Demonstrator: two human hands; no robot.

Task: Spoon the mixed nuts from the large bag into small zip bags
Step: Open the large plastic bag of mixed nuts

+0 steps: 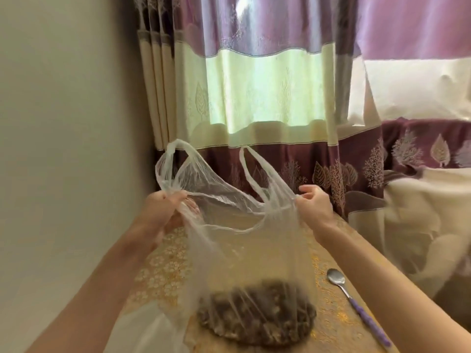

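Note:
A large clear plastic carrier bag (249,250) stands on the table with a dark heap of mixed nuts (257,314) in its bottom. My left hand (165,212) grips the bag's left rim just below one handle. My right hand (316,202) pinches the right rim below the other handle. Between the two hands the mouth is pulled wide. A metal spoon with a purple handle (356,305) lies on the table to the right of the bag, untouched. Something pale and translucent (147,329) lies at the front left; I cannot tell if it is small zip bags.
The table wears a gold flower-patterned cloth (158,271) and stands in a corner. A plain wall (63,149) is on the left, and purple and cream curtains (254,98) hang close behind. More cream fabric (420,225) drapes at the right.

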